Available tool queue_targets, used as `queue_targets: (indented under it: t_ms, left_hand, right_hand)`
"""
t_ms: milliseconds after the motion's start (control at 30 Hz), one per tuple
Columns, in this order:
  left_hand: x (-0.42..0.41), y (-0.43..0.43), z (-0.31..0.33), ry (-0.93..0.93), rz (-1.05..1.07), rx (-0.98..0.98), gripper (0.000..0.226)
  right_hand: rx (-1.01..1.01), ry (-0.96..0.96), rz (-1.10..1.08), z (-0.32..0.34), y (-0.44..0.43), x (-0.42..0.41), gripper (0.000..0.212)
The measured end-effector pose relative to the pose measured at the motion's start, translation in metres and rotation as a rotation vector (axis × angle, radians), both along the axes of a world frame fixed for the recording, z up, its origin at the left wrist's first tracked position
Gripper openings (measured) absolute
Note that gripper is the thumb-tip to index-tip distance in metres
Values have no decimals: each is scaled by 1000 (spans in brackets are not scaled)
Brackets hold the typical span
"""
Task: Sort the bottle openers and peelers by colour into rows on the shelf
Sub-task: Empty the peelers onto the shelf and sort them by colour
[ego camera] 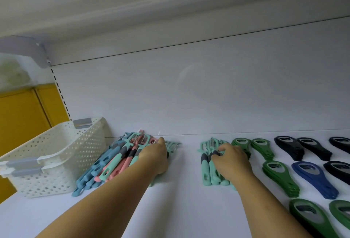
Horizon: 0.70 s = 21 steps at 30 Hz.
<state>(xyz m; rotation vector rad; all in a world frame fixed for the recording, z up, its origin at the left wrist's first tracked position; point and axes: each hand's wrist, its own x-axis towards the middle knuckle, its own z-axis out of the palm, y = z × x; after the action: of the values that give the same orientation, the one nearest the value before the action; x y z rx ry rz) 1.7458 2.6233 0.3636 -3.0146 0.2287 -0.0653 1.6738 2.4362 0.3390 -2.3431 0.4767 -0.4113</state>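
From my remote seat, I take the white basket (pixel 56 152) as my landmark. I judge the sorting a good way in, but not finished. Well to the right of the basket, the bottle openers already lie grouped on the shelf (pixel 180 209): green bottle openers (pixel 278 177), then a blue bottle opener (pixel 312 179), and dark bottle openers (pixel 289 145) farthest from it. Between the openers and the basket sits a stack of mint peelers (pixel 206 167). The right hand (pixel 231 160) is on top of it, fingers bent and clasping the handles.

Just beside the basket, the mixed pile of peelers (pixel 111 160) is what's left, with blue, pink and mint ones heaped together. The left hand (pixel 155 154) lies at that pile's far side from the basket, over a lone mint peeler (pixel 172 145). Its thumb points up, but its fingers are hidden, so I cannot tell whether they grasp anything.

I can read no brand, label or writing anywhere; the basket's grey tabs look blank.
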Motion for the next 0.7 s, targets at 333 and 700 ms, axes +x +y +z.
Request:
queue_targets:
  t_ms: [333, 700]
  left_hand:
    - [3, 8, 27, 106, 128, -639, 61]
    - [-25, -63, 11, 529, 100, -1538, 48]
  right_hand:
    - [1, -6, 5, 4, -4, -5, 24]
    - [34, 7, -54, -1, -6, 0, 19]
